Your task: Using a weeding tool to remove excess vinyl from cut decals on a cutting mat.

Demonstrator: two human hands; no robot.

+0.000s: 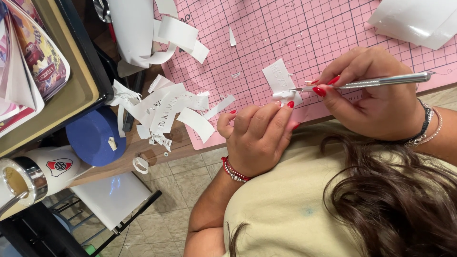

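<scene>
The left hand [257,135] is curled with its fingertips pressing down on a small white sticker piece [282,82], pinning its near edge flat, while the right hand [376,90] is closed in a pen grip around a slim silver craft knife [381,81], whose blade tip touches that same piece. The sticker piece lies on the pink cutting mat [285,28], close to the mat's near edge. Just off the mat's left edge a heap of peeled white scraps [164,112] sprawls over the wooden surface [143,157], some strips overlapping the mat. Beyond the scraps, farther from the mat, sits a round blue lid [93,135], and past it a white tumbler [40,173] with a metal rim. At the mat's far right corner rests a curled white sheet [419,21].
</scene>
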